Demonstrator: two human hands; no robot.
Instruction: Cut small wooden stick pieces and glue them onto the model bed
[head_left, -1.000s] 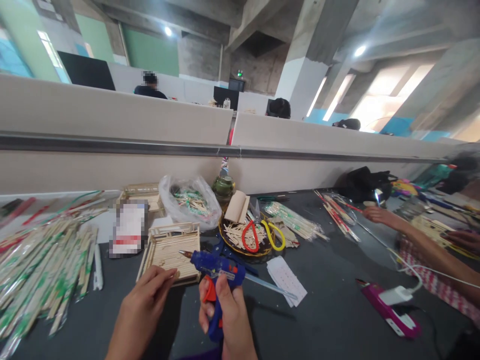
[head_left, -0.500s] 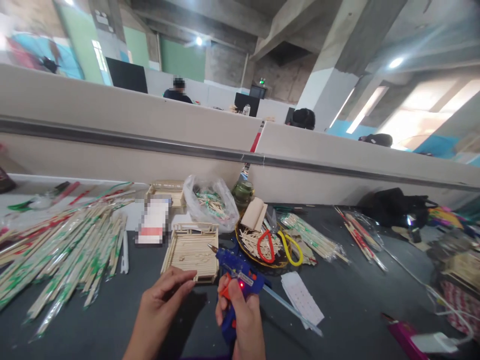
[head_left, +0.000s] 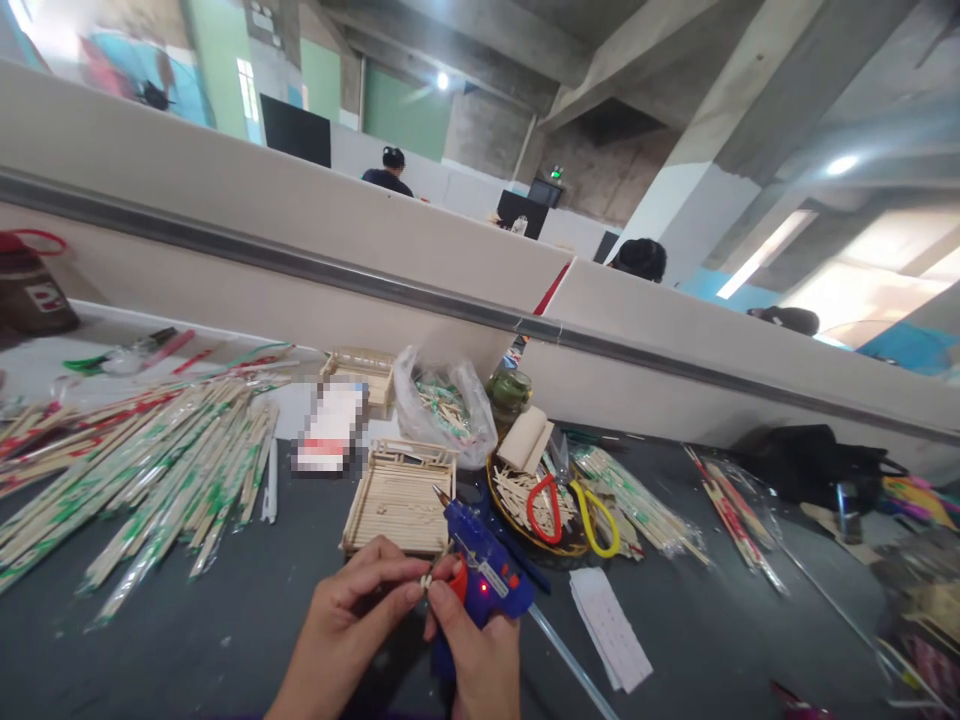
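My left hand (head_left: 356, 610) is closed in a pinch on a small pale wooden piece (head_left: 426, 581), mostly covered by fingertips. Wrapped round a blue hot glue gun (head_left: 491, 570) is my right hand (head_left: 484, 645), its thumb and a fingertip meeting the same small piece. The gun's nozzle points up and left, its red light is lit, and a clear glue stick (head_left: 566, 655) sticks out behind. Just beyond both hands lies a small railed platform (head_left: 405, 495) made of wooden sticks, with tiny bits on its deck.
Wrapped chopsticks (head_left: 172, 480) cover the left side. Behind stand a second stick model (head_left: 375, 372), a plastic bag (head_left: 480, 450) and a green jar (head_left: 510, 390). A basket (head_left: 517, 525) of cut sticks holds scissors (head_left: 544, 510); folded paper (head_left: 611, 630) lies right. A partition (head_left: 300, 240) runs behind; people sit beyond.
My hands have come together: the right thumb now meets the small piece at my left fingertips. The glue gun stays in my right hand. The whole view has tilted and shifted somewhat.
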